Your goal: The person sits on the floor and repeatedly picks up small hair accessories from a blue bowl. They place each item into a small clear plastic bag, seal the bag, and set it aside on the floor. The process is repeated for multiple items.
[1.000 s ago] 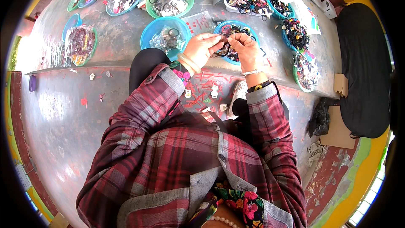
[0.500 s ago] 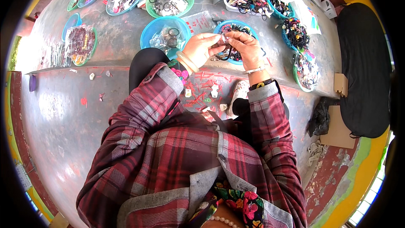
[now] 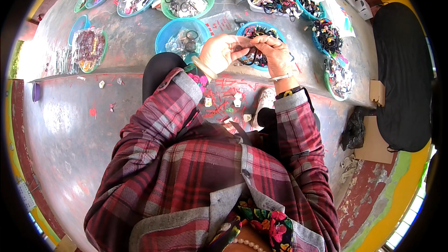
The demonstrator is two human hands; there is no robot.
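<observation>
My left hand [image 3: 219, 55] and my right hand [image 3: 272, 52] meet in front of me, both closed in a pinch. Between their fingertips is a small clear plastic bag [image 3: 243, 43], partly hidden by the fingers. A black hair tie [image 3: 254, 58] hangs below my right fingers; whether it is inside the bag I cannot tell. Behind my right hand stands a blue basin [image 3: 239, 31] of dark and coloured hair ties. Beside my left hand, another blue basin [image 3: 160, 37] holds clear bags and black hair ties.
More basins of hair accessories stand on the raised grey floor, among them a green basin [image 3: 211, 5] and a white tray [image 3: 254, 7]. Red scraps [image 3: 219, 100] litter the lower floor by my shoe [image 3: 265, 105]. A long black bag [image 3: 402, 77] stands at the right.
My left hand has turned slightly, and its fingers now reach straighter toward the right fingertips, with the clear plastic stretched between them. My right hand has hardly moved.
</observation>
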